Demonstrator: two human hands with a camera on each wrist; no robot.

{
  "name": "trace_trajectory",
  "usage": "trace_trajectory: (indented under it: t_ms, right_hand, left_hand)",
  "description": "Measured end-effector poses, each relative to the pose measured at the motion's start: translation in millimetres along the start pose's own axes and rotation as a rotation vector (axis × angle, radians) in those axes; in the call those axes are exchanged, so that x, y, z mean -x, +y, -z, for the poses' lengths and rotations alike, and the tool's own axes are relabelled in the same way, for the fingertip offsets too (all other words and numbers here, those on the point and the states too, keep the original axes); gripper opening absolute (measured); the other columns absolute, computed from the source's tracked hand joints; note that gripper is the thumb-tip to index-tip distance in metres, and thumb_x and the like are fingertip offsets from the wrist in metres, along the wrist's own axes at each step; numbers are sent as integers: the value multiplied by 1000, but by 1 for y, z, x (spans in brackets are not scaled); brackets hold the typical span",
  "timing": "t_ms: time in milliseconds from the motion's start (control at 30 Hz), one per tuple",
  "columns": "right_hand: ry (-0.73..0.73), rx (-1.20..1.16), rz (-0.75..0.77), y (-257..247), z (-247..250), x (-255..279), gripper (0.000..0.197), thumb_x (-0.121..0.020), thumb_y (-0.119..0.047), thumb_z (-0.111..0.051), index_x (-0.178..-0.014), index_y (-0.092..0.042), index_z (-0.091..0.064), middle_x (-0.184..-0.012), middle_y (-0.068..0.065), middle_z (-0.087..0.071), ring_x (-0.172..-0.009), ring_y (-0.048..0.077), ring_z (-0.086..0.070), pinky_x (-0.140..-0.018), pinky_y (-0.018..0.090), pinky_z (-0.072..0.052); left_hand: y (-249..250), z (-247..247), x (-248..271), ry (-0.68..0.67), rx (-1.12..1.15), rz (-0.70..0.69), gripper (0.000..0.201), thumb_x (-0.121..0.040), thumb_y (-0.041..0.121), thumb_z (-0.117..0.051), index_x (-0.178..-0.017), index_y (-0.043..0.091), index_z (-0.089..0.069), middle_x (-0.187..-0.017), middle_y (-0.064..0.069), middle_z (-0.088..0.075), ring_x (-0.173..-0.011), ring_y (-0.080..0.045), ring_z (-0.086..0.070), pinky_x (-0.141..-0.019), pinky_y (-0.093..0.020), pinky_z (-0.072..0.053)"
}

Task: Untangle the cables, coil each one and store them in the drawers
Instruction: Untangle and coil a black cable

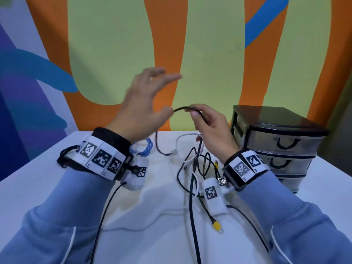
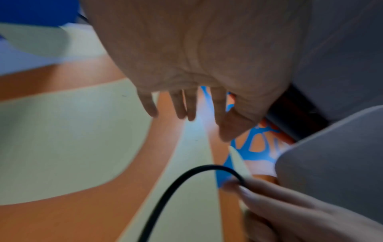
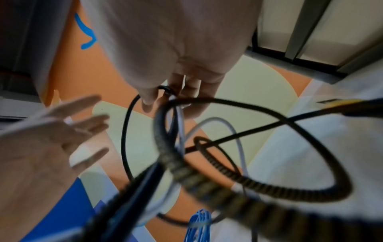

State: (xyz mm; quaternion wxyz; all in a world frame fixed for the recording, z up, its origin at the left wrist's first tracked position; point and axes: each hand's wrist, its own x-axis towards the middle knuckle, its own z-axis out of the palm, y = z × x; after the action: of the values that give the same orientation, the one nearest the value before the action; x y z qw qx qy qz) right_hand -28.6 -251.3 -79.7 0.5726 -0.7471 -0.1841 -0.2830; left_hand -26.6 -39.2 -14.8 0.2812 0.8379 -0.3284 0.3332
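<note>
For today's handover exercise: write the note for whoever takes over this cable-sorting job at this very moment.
Left hand: open, raised, holding nothing.
Right hand: pinches the black cable, lifted above the table.
Blue cable: coiled on the table, not yet stored.
White cable and braided cable: tangled together below the right hand.
Drawers: all closed.
Left: untangle, coil, store everything.
</note>
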Motion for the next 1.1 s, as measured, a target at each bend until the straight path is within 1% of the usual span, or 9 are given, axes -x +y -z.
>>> trace_trajectory:
  t_ms: [133, 300, 400, 533, 733, 833, 900, 967, 1100]
  right_hand:
    - [-51, 35, 45, -4, 1, -1, 26, -105, -4, -54, -109, -25, -70, -78, -16, -67, -74, 6, -60, -66, 25, -48]
    - [-174, -96, -194, -1, -4, 1, 7, -107, -18, -58, -105, -15, -65, -62, 2, -57, -56, 17, -47, -54, 32, -46]
    - [-183, -117, -243, 2, 1, 1, 8, -105, -17, -62, -103, -11, -67, -64, 4, -58, -53, 15, -49, -53, 31, -47]
    - [-166, -131, -288, 9, 9, 1, 14, -104, -18, -63, -106, -6, -69, -66, 5, -60, -54, 16, -50, -53, 29, -47]
    - [-101, -158, -292, 5, 5, 2, 31, -112, -35, -44, -113, -15, -69, -64, 8, -58, -59, 18, -51, -53, 32, -50]
    - [-77, -127, -215, -1, 4, 1, 33, -113, -39, -40, -110, -17, -65, -60, 7, -48, -56, 18, -42, -51, 32, -40]
    - [-107, -126, -148, -6, 1, 1, 33, -112, -38, -42, -108, -13, -63, -58, 9, -38, -51, 18, -33, -50, 33, -28]
    - [-150, -162, -107, -12, -2, 2, 34, -112, -35, -44, -107, -6, -61, -57, 8, -30, -47, 16, -26, -48, 30, -20]
    - [-201, -148, -96, -12, -1, 1, 26, -110, -28, -52, -98, -6, -61, -57, 4, -33, -49, 17, -30, -46, 29, -28]
  left_hand:
    - [20, -26, 0, -198, -36, -57, 48, -100, 49, -65, -143, 30, -63, -118, 5, -67, -107, -16, -66, -96, -43, -53]
    - [17, -24, -3, -119, -222, -47, 23, -104, 35, -65, -103, 19, -81, -88, -2, -73, -82, -25, -61, -69, -36, -38]
    - [8, -15, -10, 160, -249, 132, 27, -109, 33, -55, -107, 10, -71, -106, -15, -67, -97, -38, -59, -77, -42, -37]
    - [-19, 24, -8, 593, -102, 506, 30, -110, 29, -47, -115, 7, -67, -107, -12, -66, -94, -26, -52, -74, -30, -29]
    - [-24, 27, 6, 234, 67, 482, 39, -93, 47, -67, -78, 10, -69, -72, -9, -64, -72, -27, -57, -66, -39, -45]
    - [-13, 17, 6, 290, -9, 273, 33, -91, 51, -73, -110, 25, -67, -105, 4, -64, -96, -15, -60, -82, -35, -47]
    - [-2, 7, 7, 137, -1, 70, 56, -91, 50, -75, -141, 34, -54, -137, 6, -55, -125, -14, -54, -103, -36, -45]
    - [7, -8, 7, -75, -10, -48, 62, -96, 54, -69, -152, 34, -50, -143, 8, -57, -132, -12, -53, -110, -40, -44]
    - [10, -24, 3, -93, -17, -73, 19, -102, 39, -66, -109, 26, -77, -80, 12, -63, -74, -9, -54, -67, -31, -36]
